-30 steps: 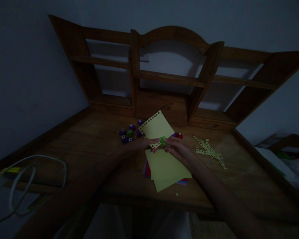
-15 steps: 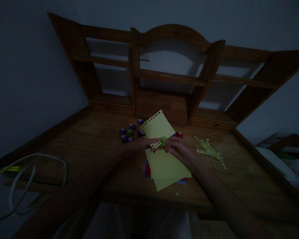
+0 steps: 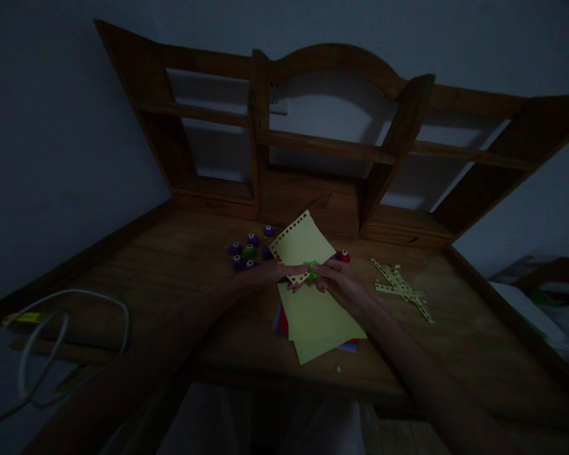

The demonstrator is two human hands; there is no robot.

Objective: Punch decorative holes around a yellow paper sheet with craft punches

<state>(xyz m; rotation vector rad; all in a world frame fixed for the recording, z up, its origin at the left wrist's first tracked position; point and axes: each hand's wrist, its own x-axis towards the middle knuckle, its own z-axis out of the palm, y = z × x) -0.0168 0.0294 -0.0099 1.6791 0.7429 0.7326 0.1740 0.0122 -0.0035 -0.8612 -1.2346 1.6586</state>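
A sheet of yellow paper (image 3: 304, 242), with a row of punched holes along its left and lower edges, is held up at a tilt over the desk. My left hand (image 3: 284, 273) grips its lower edge. In my right hand (image 3: 334, 277) is a green craft punch (image 3: 313, 269), closed round at the sheet's lower corner, my thumb on top of it. Below my hands lies a stack of coloured paper (image 3: 323, 319), yellow uppermost, with red and blue edges showing beneath.
Several purple punches and a green one (image 3: 249, 251) stand left of the sheet; a red punch (image 3: 344, 255) is to its right. Punched yellow strips (image 3: 401, 287) lie crossed farther right. A wooden shelf unit (image 3: 313, 148) rises behind. A white cable (image 3: 123, 309) loops at left.
The view has shifted slightly. Both hands stay at the sheet's lower corner with the green punch; my right thumb now sits more over the top of it.
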